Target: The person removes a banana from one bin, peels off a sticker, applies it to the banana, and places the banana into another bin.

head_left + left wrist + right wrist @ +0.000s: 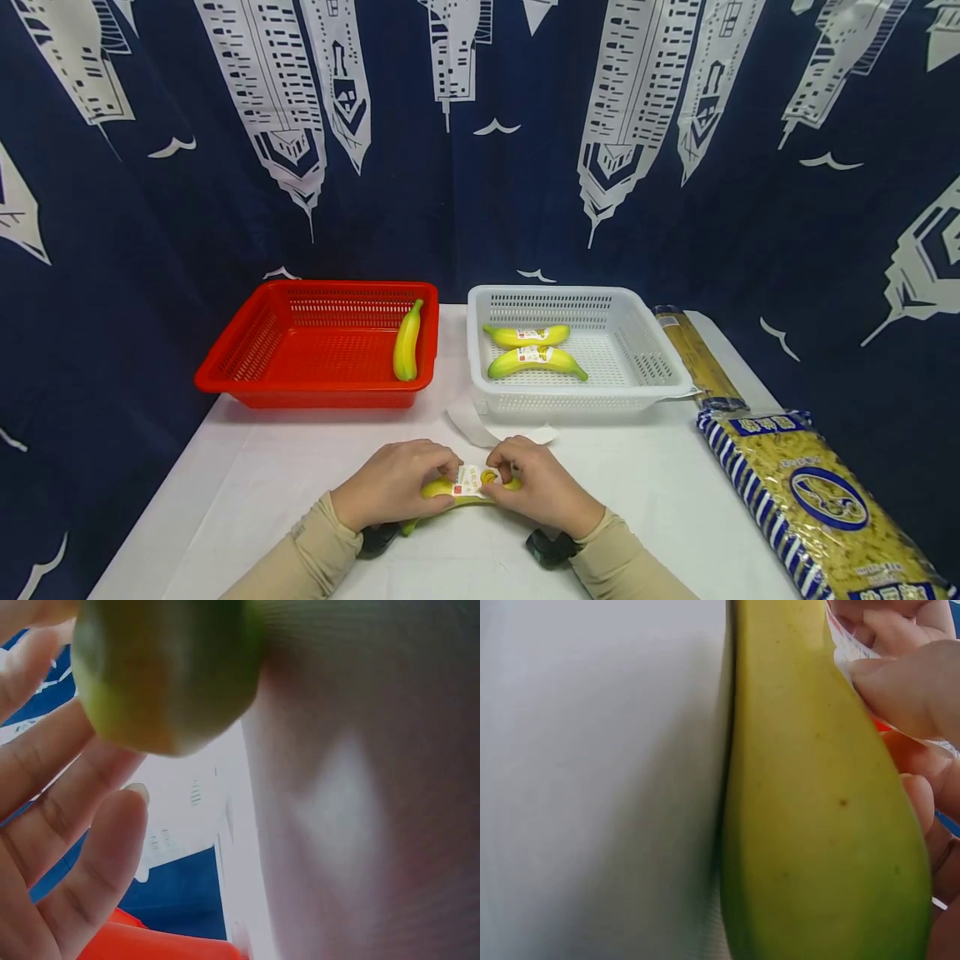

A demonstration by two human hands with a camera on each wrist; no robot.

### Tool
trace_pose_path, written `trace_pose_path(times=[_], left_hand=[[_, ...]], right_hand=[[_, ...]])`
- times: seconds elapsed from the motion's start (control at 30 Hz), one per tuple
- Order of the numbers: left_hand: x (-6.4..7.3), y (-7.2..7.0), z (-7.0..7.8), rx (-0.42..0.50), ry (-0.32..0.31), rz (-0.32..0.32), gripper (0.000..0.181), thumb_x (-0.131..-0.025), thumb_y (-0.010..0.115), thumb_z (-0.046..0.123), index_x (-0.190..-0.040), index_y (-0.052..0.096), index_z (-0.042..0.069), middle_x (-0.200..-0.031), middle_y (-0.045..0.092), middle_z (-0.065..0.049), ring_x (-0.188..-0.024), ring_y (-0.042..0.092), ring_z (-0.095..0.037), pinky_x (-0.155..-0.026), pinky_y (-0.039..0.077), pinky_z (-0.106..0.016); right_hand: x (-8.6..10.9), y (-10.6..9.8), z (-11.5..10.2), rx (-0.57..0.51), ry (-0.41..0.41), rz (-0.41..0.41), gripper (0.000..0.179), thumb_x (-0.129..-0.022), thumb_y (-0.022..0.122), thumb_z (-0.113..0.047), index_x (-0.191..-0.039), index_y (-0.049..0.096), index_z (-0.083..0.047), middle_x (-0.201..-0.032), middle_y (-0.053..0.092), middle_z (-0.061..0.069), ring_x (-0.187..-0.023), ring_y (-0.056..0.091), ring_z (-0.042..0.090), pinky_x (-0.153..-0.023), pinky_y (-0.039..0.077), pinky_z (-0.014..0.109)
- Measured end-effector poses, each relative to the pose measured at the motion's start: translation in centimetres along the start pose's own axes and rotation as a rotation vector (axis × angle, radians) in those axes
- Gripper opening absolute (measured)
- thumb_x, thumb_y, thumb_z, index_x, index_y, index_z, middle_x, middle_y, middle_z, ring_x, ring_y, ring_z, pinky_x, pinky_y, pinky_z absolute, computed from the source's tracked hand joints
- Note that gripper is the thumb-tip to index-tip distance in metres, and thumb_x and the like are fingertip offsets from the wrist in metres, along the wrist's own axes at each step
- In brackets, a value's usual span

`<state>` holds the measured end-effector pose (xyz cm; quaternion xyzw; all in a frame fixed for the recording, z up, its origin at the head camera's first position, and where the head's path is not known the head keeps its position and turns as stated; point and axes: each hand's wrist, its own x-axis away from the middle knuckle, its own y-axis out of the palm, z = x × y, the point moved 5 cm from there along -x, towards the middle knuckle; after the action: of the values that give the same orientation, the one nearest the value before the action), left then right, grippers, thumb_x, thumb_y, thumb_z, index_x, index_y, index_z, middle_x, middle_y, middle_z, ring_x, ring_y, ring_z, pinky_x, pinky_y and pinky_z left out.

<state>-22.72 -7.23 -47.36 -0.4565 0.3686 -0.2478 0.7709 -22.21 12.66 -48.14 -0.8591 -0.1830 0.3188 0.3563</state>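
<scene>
L hand (405, 482) fingers + thumb clamped on banana (437, 489); R hand (546, 487) pinches R end of its printed label (467, 481). Banana's btwn both hands' fingertips, on white table (645, 508). White paper strip (471, 425) just past fingertips. Red basket (315, 400) beyond L fingers, white basket (570, 402) beyond R.

Yellow-green banana (817, 787), red basket (330, 358), white basket (573, 402)

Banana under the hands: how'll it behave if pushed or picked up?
The banana would likely pivot or rock more than roll, being long and bent. Its taut, barely spotted peel suggests firm flesh, though hard squeezing might bruise it. Peel that smooth could be slightly slippery.
</scene>
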Motion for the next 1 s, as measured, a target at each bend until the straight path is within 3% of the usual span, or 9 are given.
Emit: trace_pose_path(times=[0.2, 0.37, 0.53, 0.7, 1.0], left_hand=[[-0.03, 0.02, 0.25, -0.01, 0.046, 0.004, 0.025, -0.084, 0.085, 0.029, -0.107, 0.076, 0.028, -0.102, 0.072, 0.017, -0.091, 0.062, 0.001, -0.079, 0.052, -0.019], [0.03, 0.21, 0.36, -0.043, 0.084, 0.012, 0.025, -0.084, 0.085, 0.03, -0.108, 0.077, 0.03, -0.106, 0.072, 0.017, -0.097, 0.064, 0.0, -0.082, 0.054, -0.021], [0.15, 0.2, 0.51, -0.076, 0.137, 0.054, 0.024, -0.083, 0.085, 0.03, -0.106, 0.079, 0.031, -0.106, 0.072, 0.017, -0.098, 0.065, -0.001, -0.082, 0.055, -0.022], [0.16, 0.14, 0.53, -0.078, 0.137, 0.071, 0.024, -0.084, 0.085, 0.031, -0.107, 0.08, 0.03, -0.107, 0.072, 0.018, -0.098, 0.065, -0.001, -0.081, 0.054, -0.021], [0.01, 0.48, 0.25, -0.059, 0.071, 0.012, 0.026, -0.087, 0.082, 0.033, -0.113, 0.079, 0.026, -0.11, 0.073, 0.016, -0.101, 0.065, -0.001, -0.085, 0.054, -0.022]], right_hand=[[0.0, 0.06, -0.25, -0.023, -0.046, 0.02, 0.046, -0.08, 0.087, -0.009, -0.118, 0.061, -0.008, -0.097, 0.063, -0.005, -0.085, 0.06, 0.006, -0.077, 0.055, 0.026], [0.07, 0.27, -0.48, -0.034, -0.135, 0.014, 0.032, -0.081, 0.085, -0.006, -0.105, 0.066, -0.015, -0.111, 0.063, -0.001, -0.097, 0.063, 0.01, -0.084, 0.055, 0.027], [0.29, 0.42, -0.51, 0.003, -0.196, 0.028, 0.019, -0.083, 0.085, -0.009, -0.096, 0.075, -0.02, -0.112, 0.066, 0.005, -0.103, 0.063, 0.012, -0.089, 0.054, 0.029], [0.35, 0.44, -0.47, 0.017, -0.19, 0.026, 0.02, -0.084, 0.084, -0.011, -0.101, 0.078, -0.02, -0.111, 0.066, 0.003, -0.105, 0.062, 0.011, -0.088, 0.053, 0.027], [0.31, 0.43, -0.44, 0.066, -0.123, -0.008, 0.022, -0.086, 0.082, -0.015, -0.108, 0.077, -0.016, -0.111, 0.066, -0.004, -0.104, 0.061, 0.009, -0.09, 0.053, 0.028]])
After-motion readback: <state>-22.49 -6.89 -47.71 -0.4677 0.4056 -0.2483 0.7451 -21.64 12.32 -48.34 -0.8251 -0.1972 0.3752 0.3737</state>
